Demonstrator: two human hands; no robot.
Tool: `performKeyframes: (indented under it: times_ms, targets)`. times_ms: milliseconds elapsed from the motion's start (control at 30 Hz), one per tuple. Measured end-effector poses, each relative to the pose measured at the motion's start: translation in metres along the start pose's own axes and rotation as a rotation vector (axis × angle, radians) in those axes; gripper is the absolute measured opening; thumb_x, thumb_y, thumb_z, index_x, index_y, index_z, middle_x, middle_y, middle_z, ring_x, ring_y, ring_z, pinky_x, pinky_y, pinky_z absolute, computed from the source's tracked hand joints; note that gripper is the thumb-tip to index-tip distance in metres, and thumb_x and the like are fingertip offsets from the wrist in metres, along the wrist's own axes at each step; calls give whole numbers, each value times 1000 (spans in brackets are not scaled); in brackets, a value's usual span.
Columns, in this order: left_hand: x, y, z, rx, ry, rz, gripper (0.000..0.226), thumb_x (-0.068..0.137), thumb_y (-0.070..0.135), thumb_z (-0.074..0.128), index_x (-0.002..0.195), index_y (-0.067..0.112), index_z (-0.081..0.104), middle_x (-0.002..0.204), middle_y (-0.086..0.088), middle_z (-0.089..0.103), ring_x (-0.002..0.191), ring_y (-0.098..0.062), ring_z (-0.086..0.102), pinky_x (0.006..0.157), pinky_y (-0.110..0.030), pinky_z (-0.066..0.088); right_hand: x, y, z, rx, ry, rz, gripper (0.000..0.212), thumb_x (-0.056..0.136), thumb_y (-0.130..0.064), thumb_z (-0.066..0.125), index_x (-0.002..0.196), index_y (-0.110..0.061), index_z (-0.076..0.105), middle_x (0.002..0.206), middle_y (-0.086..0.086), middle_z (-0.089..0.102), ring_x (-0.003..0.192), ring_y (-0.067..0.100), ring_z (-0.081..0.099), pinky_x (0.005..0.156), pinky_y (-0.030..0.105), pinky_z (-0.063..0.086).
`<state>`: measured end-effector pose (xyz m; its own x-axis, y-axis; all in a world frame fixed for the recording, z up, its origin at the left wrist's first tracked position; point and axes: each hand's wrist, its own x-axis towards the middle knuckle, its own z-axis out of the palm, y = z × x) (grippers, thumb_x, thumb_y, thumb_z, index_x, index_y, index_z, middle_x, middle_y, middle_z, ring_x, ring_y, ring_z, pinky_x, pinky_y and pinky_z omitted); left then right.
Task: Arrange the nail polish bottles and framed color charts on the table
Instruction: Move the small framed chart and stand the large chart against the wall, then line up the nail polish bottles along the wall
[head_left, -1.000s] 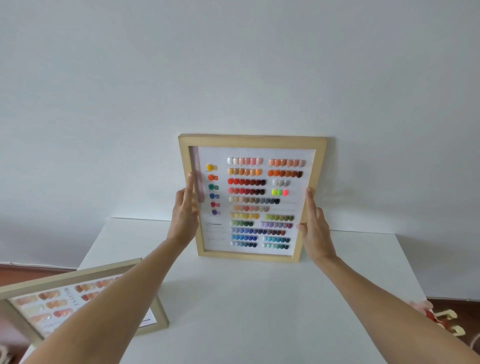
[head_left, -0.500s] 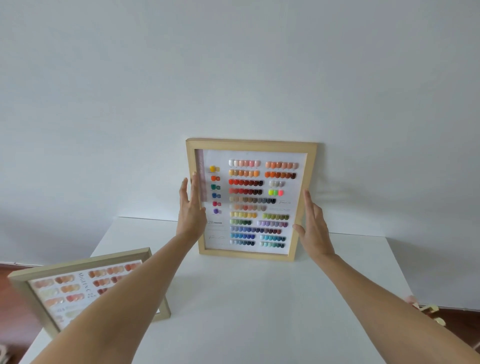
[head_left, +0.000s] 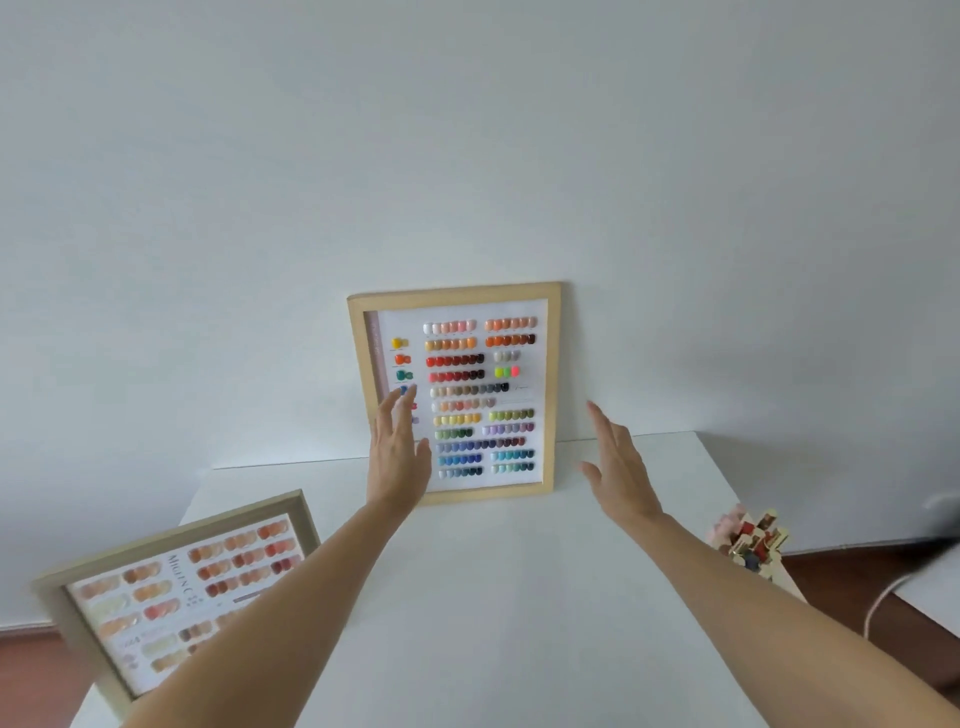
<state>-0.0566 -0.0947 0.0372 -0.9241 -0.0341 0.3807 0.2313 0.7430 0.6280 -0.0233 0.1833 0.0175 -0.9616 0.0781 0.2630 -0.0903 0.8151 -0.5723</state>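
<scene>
**Framed color chart upright at the wall, both hands off it**

Framed color chart (head_left: 457, 395) with the multicolor swatch rows stands on its bottom edge at the back of the white worktop (head_left: 493, 597), top leaning on the wall (head_left: 467, 156). We see it slightly tilted, right side higher.

Left hand (head_left: 397, 457): open, fingers (head_left: 387, 415) spread, overlapping the chart's lower left frame edge in view. We cannot tell if it touches the frame.

Right hand (head_left: 621, 467): open, fingers apart, just beside the chart's right edge, clear gap, nothing held.

Second framed chart (head_left: 182, 582), nude and pink swatches, sits at the front left corner of the worktop, tilted, partly hidden by the left forearm.

Nail polish bottles (head_left: 753, 538), gold caps, are clustered past the right edge of the worktop; what they rest on is unclear.
</scene>
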Motion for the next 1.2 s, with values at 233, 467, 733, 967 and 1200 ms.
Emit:
performKeyframes:
  times_ms: [233,467,733,967,1200]
  targets:
    - [-45,18,19,-51,-138,56,57,92,9,57,144,21,35,146,-2,40,134,-21,43,108,-39,41,-67,4,-16,-28,34,72,60,89,-5,59,141,-17,33,122,13,50,106,29,57,88,34,47]
    - [-80,57,55,-98,-293,153,48,92,10,58,138,16,47,135,-4,53,124,-22,52,102,-36,46,-117,37,-39,-99,51,178,44,89,-6,58,131,-12,45,115,14,55,108,30,56,95,32,36]
    - [-99,121,118,-165,-435,229,32,91,12,61,122,16,61,115,0,64,101,-13,62,85,-17,42,-136,105,-84,-84,108,295,22,88,1,52,107,-4,63,111,16,61,104,34,56,83,29,40]
    - [-98,183,193,-112,-524,214,29,93,20,60,121,19,64,115,1,66,95,-12,66,82,-19,47,-120,187,-134,-106,94,341,17,90,-1,50,101,-3,62,96,17,60,90,31,57,80,36,47]
    - [-93,231,262,18,-660,135,35,95,21,56,129,20,58,121,-3,61,99,-16,65,89,-25,48,-95,248,-143,-66,-73,346,26,92,-10,54,118,-6,55,109,14,61,101,25,57,89,33,49]
